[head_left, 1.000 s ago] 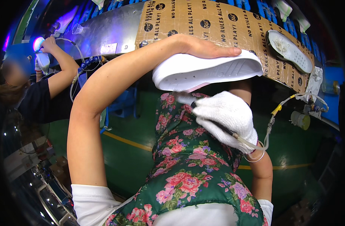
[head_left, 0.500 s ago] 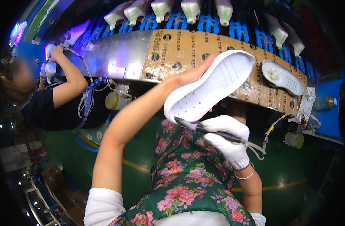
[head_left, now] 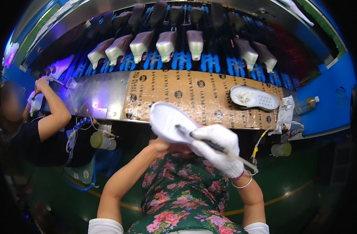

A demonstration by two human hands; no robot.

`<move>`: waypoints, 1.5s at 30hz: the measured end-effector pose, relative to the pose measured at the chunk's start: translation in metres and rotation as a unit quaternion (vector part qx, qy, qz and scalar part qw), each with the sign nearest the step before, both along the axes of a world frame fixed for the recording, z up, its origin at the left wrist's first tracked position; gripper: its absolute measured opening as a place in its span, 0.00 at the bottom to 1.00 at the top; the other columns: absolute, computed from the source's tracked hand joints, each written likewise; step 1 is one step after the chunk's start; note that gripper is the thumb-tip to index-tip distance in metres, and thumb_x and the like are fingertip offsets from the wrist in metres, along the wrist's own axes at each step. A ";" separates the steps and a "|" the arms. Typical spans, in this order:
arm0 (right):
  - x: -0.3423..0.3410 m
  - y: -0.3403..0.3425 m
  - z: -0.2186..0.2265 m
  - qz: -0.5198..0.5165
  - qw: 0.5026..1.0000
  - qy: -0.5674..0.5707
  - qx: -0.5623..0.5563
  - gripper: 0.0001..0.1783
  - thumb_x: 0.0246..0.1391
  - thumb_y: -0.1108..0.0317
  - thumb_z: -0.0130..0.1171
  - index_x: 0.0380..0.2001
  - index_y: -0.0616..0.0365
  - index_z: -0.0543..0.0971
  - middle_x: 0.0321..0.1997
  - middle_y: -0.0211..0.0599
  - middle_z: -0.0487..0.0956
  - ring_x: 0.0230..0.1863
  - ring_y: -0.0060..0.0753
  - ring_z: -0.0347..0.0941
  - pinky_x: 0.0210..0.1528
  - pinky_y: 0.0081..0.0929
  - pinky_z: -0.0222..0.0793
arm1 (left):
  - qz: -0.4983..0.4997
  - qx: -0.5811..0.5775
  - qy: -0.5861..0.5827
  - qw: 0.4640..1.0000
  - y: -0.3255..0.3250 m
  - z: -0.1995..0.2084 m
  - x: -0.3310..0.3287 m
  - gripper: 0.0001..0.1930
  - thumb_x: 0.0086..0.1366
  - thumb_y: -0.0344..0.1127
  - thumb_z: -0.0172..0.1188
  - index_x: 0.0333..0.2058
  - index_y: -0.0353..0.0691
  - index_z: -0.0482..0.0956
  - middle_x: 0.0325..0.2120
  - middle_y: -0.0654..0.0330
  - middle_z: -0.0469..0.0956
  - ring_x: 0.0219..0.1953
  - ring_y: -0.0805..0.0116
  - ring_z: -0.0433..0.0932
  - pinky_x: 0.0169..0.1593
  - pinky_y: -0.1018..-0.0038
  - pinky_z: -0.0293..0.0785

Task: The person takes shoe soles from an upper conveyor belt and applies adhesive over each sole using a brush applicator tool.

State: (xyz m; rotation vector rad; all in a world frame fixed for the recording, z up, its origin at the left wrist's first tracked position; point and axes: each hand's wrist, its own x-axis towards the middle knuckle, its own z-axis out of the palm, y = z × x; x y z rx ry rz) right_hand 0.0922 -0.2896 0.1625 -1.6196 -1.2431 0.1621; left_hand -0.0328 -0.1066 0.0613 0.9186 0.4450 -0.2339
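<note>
My bare left hand (head_left: 162, 145) holds a white shoe sole (head_left: 167, 120) from below, in front of my apron; most of its fingers are hidden under the sole. In a white knitted glove, my right hand (head_left: 221, 146) is closed around a dark-handled brush (head_left: 215, 146) with a thin hose running from its back end. The brush tip is over the inside of the sole, blurred, so contact is hard to judge. A second white sole (head_left: 266, 100), dark-edged, lies on the cardboard sheet (head_left: 166, 91), with crumpled whitish material in its left end.
Shoe uppers (head_left: 165, 45) hang in rows over blue clamps (head_left: 151, 61) beyond the bench. To the right are a white rag (head_left: 287, 109), a bottle (head_left: 306, 104) and a capped container (head_left: 281, 149). A co-worker (head_left: 42, 128) works at the left, near another container (head_left: 102, 141).
My view has tilted up, showing more of the racks. The sole has come lower and turned, its upper end now pointing left. The brush has gone from the sole's end to its inside.
</note>
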 end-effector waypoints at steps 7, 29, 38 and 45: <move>-0.026 -0.006 0.006 0.009 0.999 -0.022 0.041 0.15 0.44 0.76 0.74 0.39 0.59 0.86 0.38 0.41 0.86 0.39 0.42 0.84 0.43 0.32 0.78 | 0.156 -0.403 -0.202 0.879 0.001 0.014 -0.024 0.44 0.72 0.70 0.38 0.73 0.41 0.55 0.71 0.46 0.59 0.71 0.44 0.60 0.72 0.50 0.60; -0.026 0.021 0.021 -0.072 0.982 -0.128 0.115 0.19 0.42 0.76 0.74 0.41 0.58 0.86 0.42 0.42 0.86 0.40 0.44 0.84 0.43 0.34 0.78 | 0.199 -0.436 -0.337 0.810 -0.073 -0.031 -0.003 0.52 0.59 0.78 0.53 0.73 0.49 0.55 0.70 0.51 0.62 0.69 0.49 0.65 0.71 0.48 0.62; -0.050 0.034 0.019 -0.107 0.980 -0.104 0.133 0.19 0.43 0.78 0.73 0.42 0.60 0.85 0.39 0.43 0.85 0.38 0.44 0.83 0.41 0.34 0.77 | 0.191 -0.431 -0.220 0.854 -0.095 -0.099 -0.009 0.55 0.51 0.71 0.70 0.70 0.46 0.60 0.66 0.51 0.67 0.68 0.50 0.66 0.72 0.48 0.59; -0.043 0.026 0.008 -0.168 0.971 0.027 0.166 0.15 0.47 0.82 0.69 0.41 0.66 0.83 0.43 0.48 0.84 0.45 0.40 0.83 0.51 0.32 0.77 | 0.218 -0.288 -0.195 0.912 -0.086 -0.034 -0.006 0.55 0.53 0.76 0.63 0.72 0.52 0.58 0.69 0.54 0.64 0.69 0.49 0.65 0.72 0.48 0.59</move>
